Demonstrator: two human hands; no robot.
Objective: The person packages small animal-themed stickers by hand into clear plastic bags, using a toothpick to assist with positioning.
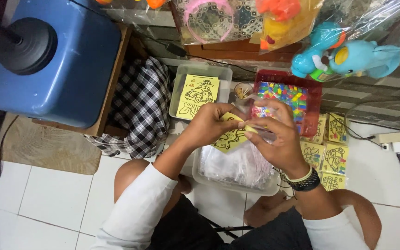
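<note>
My left hand (pixel 208 125) and my right hand (pixel 278 136) meet over a clear tub (pixel 200 178) of transparent plastic sleeves. Together they hold a small yellow card (pixel 230 137) with a black line drawing. My right hand also pinches a clear plastic sleeve (pixel 261 121) at the card's right edge. A dark beaded bracelet sits on my right wrist.
A clear tub (pixel 177 92) holds more yellow drawing cards. A red tray (pixel 313 99) holds several small colourful packets. Yellow cards (pixel 332 153) lie on the floor at the right. A blue water container (pixel 65 65), checked cloth (pixel 140 111), hanging blue toys (pixel 348 58) and a power strip (pixel 396 138) surround me.
</note>
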